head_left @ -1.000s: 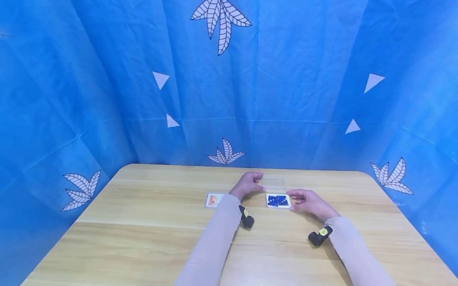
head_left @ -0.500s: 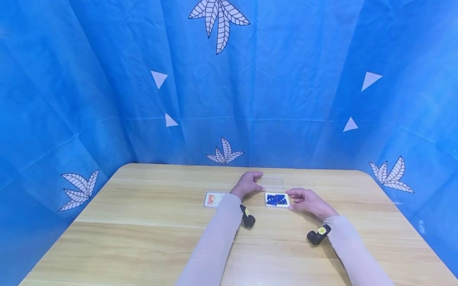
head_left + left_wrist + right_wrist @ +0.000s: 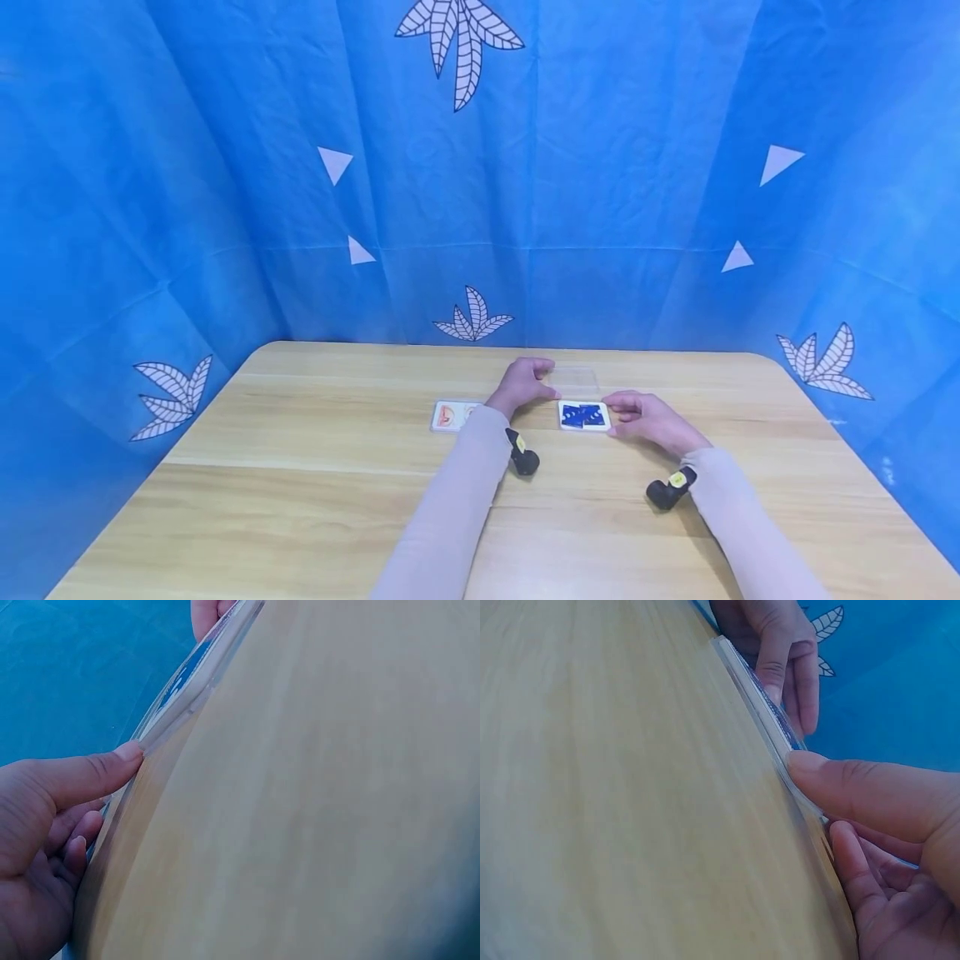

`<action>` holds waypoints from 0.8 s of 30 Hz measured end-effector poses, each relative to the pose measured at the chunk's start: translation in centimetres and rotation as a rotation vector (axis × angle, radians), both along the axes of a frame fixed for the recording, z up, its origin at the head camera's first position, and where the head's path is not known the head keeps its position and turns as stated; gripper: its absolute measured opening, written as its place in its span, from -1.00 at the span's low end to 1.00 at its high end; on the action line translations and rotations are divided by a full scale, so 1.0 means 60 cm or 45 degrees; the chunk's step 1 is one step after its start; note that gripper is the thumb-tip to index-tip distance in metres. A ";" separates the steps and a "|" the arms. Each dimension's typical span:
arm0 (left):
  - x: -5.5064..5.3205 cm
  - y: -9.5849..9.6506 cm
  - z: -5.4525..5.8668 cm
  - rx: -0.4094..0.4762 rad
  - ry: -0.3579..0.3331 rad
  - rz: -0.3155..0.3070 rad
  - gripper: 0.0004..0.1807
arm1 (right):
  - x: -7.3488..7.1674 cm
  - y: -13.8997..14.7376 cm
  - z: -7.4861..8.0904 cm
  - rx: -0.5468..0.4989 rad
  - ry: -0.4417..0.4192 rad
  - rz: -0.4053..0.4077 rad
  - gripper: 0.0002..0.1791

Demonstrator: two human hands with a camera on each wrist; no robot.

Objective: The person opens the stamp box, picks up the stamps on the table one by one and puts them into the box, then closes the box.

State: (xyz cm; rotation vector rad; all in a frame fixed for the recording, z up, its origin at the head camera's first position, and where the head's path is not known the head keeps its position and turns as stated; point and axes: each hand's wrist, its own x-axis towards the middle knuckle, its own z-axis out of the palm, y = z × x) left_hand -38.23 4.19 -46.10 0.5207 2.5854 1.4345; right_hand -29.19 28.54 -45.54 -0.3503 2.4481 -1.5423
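In the head view, a flat plastic case (image 3: 584,427) lies on the table with dark blue pieces (image 3: 572,416) marked in white inside it. Just behind it is a clear lid (image 3: 576,380); whether the two are joined, I cannot tell. My left hand (image 3: 522,385) holds the lid's left side between thumb and fingers, and in the left wrist view the thumb (image 3: 129,750) sits at the clear edge. At the case's right end, my right hand (image 3: 651,418) grips with thumb and fingers; its thumb (image 3: 808,761) presses the rim in the right wrist view.
A second flat clear case (image 3: 450,416) with an orange picture lies left of the left forearm, partly covered by it. Both hands are over the far half of the wooden table (image 3: 300,500). A blue curtain (image 3: 622,200) stands behind the table and at its sides.
The camera view shifts slightly. Both hands keep their places at the lid and the case; the blue pieces look about the same.
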 end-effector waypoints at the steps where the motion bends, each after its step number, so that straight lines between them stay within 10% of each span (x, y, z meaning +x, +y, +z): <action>1: 0.000 0.000 0.000 0.000 -0.003 0.001 -0.31 | 0.000 0.001 0.000 -0.006 -0.004 -0.004 -0.33; 24: 0.001 -0.005 0.024 0.187 -0.151 -0.021 -0.34 | 0.002 0.007 0.005 -0.067 -0.051 0.017 -0.33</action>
